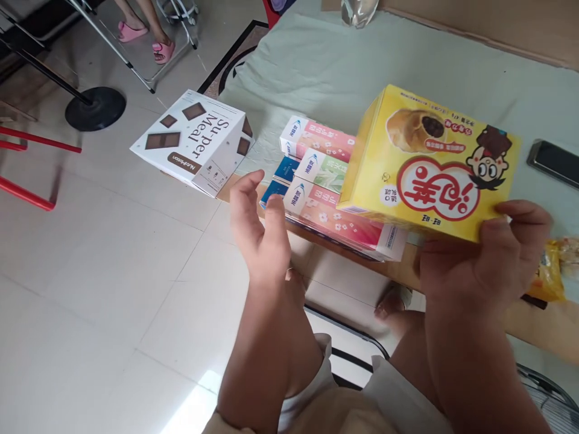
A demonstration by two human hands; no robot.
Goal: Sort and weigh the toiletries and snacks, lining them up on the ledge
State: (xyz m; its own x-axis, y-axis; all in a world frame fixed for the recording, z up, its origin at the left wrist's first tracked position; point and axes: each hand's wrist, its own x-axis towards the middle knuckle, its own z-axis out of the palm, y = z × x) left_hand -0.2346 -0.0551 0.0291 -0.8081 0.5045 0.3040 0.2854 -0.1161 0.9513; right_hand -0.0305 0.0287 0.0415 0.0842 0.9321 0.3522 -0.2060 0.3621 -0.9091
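Note:
My right hand (488, 259) grips a yellow snack box (434, 169) by its near right corner, thumb and fingers on its edge. The box is raised over the table, with its printed front upside down to me. My left hand (262, 229) is held up with thumb and fingers apart and nothing between them. Just beyond it lie several toothpaste boxes, a pink one (335, 214), a green one (323, 172) and another pink one (316, 137), with small blue boxes (280, 181) beside them. The yellow box hides part of the toothpaste boxes.
A white Super Meal box (194, 141) stands at the table's left corner. A black phone (556, 161) and yellow snack packets (549, 271) lie to the right. A foil pouch (359, 11) sits at the back. Another person's feet in pink slippers (163, 51) show on the floor.

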